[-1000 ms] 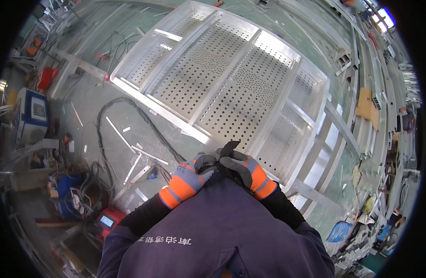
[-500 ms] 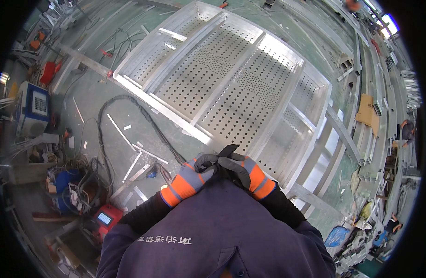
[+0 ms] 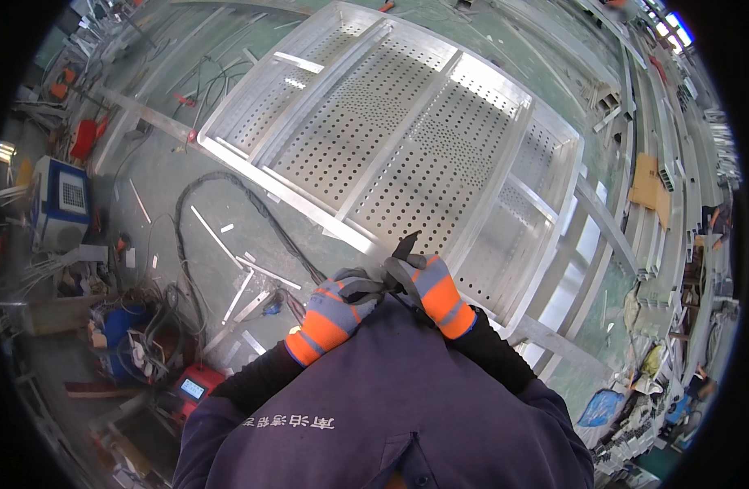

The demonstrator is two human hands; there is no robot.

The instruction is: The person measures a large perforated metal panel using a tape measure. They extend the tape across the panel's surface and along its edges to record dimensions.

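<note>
Both my hands are close together in front of my dark jacket (image 3: 350,391), in orange and grey work gloves. My right hand (image 3: 436,295) is closed round a floppy black strip (image 3: 405,244), whose pointed end sticks up past the fingers. The rest of the strip is hidden in the glove. Beside it, my left hand (image 3: 335,308) has its fingers curled in, and what they hold is hidden by the dark glove fingers. Just beyond the hands lies a large metal panel (image 3: 407,175) with many round holes, a raised rim and cross ribs.
A thick black cable (image 3: 228,178) loops over the floor at the left. Offcuts of metal (image 3: 215,236) lie scattered near it. A blue-and-white machine (image 3: 61,204) and a red box with a screen (image 3: 197,389) stand at the left. Long metal profiles (image 3: 652,228) are stacked at the right.
My right hand has lifted and turned slightly away from the left hand, and the black strip's free end has risen with it. The left hand stays nearly in place.
</note>
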